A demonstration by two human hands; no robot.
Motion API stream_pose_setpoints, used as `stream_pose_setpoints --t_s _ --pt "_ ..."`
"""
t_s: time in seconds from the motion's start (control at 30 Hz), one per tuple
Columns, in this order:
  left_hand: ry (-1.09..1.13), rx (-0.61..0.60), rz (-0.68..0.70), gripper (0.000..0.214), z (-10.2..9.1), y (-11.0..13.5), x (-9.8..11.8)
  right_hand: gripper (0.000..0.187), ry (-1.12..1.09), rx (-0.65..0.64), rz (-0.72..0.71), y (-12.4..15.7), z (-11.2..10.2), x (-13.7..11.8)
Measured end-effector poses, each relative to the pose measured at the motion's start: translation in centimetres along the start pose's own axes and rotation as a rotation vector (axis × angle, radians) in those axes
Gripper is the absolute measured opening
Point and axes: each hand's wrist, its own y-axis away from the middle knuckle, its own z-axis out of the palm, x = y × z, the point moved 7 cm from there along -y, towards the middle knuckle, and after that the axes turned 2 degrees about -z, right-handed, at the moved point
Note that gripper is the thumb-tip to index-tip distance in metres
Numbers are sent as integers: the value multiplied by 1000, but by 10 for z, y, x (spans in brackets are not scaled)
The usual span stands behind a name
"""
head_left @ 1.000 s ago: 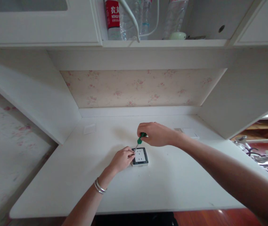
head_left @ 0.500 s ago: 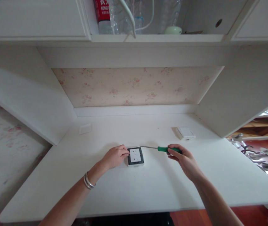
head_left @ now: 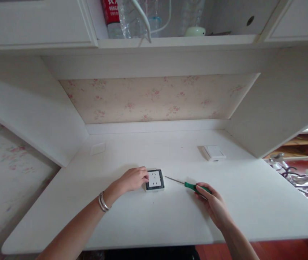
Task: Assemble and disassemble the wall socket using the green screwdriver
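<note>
- The left hand (head_left: 132, 179) lies on the white desk (head_left: 170, 224), with two silver bracelets (head_left: 103, 201) on its wrist.
- Its fingers are bent and close together, and the tips touch the left edge of the socket (head_left: 155, 180). I cannot tell if they grip it or only press on it.
- The socket is a small square with a white face and a dark rim. It lies flat near the middle of the desk, between the two hands.
- The right hand (head_left: 213, 202) is to the right of the socket, closer to the front edge of the desk.
- Its fingers are curled around the green handle of the screwdriver (head_left: 187, 184).
- The screwdriver is low over the desk. Its thin metal tip points at the socket and is near it, not touching.
- A white switch plate (head_left: 213, 152) lies further back on the right, well apart from the hands.
- A small white cover (head_left: 98, 148) lies further back on the left.
- Bottles (head_left: 110, 14) stand on the shelf (head_left: 181, 41) above the desk.
</note>
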Motion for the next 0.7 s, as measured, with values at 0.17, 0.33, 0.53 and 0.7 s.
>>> stream_pose_setpoints --t_s 0.17,0.33,0.53,0.7 --pt "-101 -28 44 16 -1 -5 4 26 17 4 -21 0 -3 2" --pt "-205 -62 64 18 -4 -4 12 28 46 15 -37 1 -4 2" --pt "-250 -118 14 27 -4 -5 16 35 75 63 -38 -2 -6 6" --pt "-197 -208 -18 27 3 -6 6 33 58 42 -16 -6 -8 11"
